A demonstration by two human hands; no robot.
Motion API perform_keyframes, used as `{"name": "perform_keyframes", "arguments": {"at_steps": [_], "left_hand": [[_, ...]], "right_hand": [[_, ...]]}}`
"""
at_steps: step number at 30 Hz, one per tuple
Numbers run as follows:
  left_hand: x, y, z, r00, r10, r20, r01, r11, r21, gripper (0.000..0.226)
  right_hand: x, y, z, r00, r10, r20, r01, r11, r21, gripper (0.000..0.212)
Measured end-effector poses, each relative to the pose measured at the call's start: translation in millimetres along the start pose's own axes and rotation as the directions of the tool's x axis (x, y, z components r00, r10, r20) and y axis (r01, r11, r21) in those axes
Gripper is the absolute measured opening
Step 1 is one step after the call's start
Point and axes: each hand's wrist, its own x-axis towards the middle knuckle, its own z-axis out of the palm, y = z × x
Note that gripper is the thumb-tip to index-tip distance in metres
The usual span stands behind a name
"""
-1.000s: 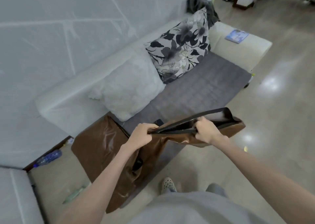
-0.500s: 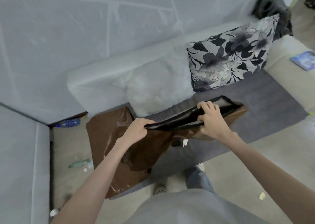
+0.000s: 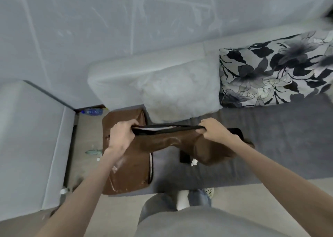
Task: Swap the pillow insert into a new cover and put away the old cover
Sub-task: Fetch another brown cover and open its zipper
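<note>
2 pillows (image 3: 180, 90), 1 brown cover (image 3: 162, 143), 2 hands (image 3: 120, 137), 1 bottle (image 3: 92, 111).

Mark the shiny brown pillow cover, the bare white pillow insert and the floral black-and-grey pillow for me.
shiny brown pillow cover (image 3: 162, 144), head view, front panel below opening
bare white pillow insert (image 3: 180, 90), head view, middle
floral black-and-grey pillow (image 3: 270, 74), head view, centre

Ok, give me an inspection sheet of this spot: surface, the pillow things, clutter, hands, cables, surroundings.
Surface: grey sofa seat.
Job's things: brown cover stretched between both hands, opening pulled nearly closed; bare white insert against the backrest; a second brown cover flat at the seat's left end.
Clutter: floral pillow beside the insert; dark flat object on the seat; plastic bottle on the floor.
Hands: left hand and right hand each grip the opening's edge.
Cables: nothing seen.
Surroundings: grey wall behind.
</note>
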Motion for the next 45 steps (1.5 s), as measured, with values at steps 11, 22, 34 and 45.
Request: {"name": "perform_keyframes", "arguments": {"at_steps": [11,22,34,45], "left_hand": [[34,-60,19,0.595,-0.803,0.025,0.616,0.436,-0.655,0.027],[45,-105,36,0.913,-0.184,0.364,0.296,0.912,-0.283,0.055],[180,-108,159,0.902,-0.277,0.33,0.249,0.96,0.127,0.042],[226,-59,265,0.715,0.345,0.608,-0.4,0.915,-0.05,0.047]], "right_hand": [[35,-8,-26,0.996,-0.01,-0.094,-0.003,0.991,-0.135,0.03],[57,-17,-1,0.959,0.269,0.084,-0.27,0.963,0.001,0.037],[171,42,72,0.975,0.051,-0.215,-0.136,0.906,-0.401,0.021],[209,53,90,0.916,0.138,0.377,-0.078,0.982,-0.17,0.033]]}}
